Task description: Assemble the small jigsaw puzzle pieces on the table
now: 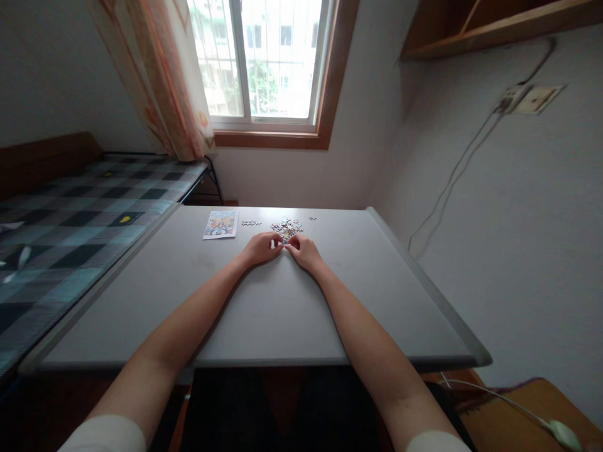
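A small heap of loose jigsaw pieces (287, 227) lies at the far middle of the grey table (264, 314). My left hand (260, 248) and my right hand (304, 250) rest on the table just in front of the heap, fingertips meeting. Both hands have curled, pinched fingers around tiny pieces that I cannot make out clearly. To the left of the heap a short row of joined pieces (251, 223) lies flat. Further left is a colourful picture card (221, 224).
A bed with a checked blue cover (70, 220) runs along the table's left side. A wall stands close on the right with a socket and cable (513, 100). A window and curtain (169, 75) are behind the table. A white cable lies at the lower right.
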Action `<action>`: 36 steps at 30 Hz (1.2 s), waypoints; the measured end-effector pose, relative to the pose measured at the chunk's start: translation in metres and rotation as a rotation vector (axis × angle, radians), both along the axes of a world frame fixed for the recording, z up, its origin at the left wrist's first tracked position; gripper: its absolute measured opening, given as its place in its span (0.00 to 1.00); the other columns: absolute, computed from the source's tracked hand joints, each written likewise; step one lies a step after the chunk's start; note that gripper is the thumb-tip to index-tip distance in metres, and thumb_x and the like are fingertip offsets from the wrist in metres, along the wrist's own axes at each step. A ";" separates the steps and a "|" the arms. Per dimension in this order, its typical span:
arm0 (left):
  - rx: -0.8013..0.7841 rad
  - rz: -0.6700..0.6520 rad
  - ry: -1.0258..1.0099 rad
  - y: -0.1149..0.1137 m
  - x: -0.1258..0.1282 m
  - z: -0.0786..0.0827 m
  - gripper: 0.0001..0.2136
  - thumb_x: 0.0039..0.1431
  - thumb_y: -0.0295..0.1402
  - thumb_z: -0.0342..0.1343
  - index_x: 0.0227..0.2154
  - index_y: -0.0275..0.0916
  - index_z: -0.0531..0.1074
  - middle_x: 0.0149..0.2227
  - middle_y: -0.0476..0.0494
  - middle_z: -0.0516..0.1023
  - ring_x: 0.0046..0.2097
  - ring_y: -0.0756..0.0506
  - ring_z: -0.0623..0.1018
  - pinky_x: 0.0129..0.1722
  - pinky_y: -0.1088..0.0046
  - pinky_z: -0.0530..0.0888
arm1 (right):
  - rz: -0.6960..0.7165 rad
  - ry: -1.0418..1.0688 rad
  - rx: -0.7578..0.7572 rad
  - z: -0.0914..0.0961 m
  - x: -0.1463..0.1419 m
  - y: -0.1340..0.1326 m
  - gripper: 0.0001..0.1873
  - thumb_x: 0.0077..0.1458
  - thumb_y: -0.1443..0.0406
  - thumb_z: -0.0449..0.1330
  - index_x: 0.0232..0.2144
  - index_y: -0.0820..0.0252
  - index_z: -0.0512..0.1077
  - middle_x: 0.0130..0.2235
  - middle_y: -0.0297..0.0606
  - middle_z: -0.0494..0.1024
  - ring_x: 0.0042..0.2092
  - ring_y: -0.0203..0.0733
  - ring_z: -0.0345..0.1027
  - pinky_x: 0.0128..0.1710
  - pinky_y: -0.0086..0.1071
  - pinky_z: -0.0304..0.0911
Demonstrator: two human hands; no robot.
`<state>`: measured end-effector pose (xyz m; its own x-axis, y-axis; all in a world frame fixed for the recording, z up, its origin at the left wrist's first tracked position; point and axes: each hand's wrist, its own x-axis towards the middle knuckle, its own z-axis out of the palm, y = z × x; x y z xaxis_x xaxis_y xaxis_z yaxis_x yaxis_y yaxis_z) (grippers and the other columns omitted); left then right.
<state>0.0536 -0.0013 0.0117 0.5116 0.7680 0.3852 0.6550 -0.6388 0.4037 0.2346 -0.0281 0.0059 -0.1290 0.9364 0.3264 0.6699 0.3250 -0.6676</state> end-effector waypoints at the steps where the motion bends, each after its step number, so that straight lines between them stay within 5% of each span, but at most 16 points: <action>1: -0.004 0.001 0.001 0.000 0.000 0.000 0.10 0.54 0.39 0.52 0.33 0.40 0.74 0.28 0.49 0.75 0.28 0.51 0.71 0.30 0.75 0.67 | -0.001 0.002 -0.003 0.000 0.000 0.000 0.06 0.51 0.63 0.60 0.30 0.60 0.71 0.29 0.33 0.73 0.30 0.34 0.64 0.33 0.28 0.59; 36: 0.039 -0.019 0.032 -0.002 0.000 0.001 0.08 0.55 0.34 0.50 0.32 0.40 0.73 0.29 0.50 0.75 0.28 0.51 0.70 0.30 0.76 0.65 | -0.008 0.009 -0.014 0.000 0.000 0.000 0.04 0.50 0.66 0.60 0.31 0.60 0.71 0.29 0.33 0.73 0.31 0.34 0.65 0.35 0.28 0.59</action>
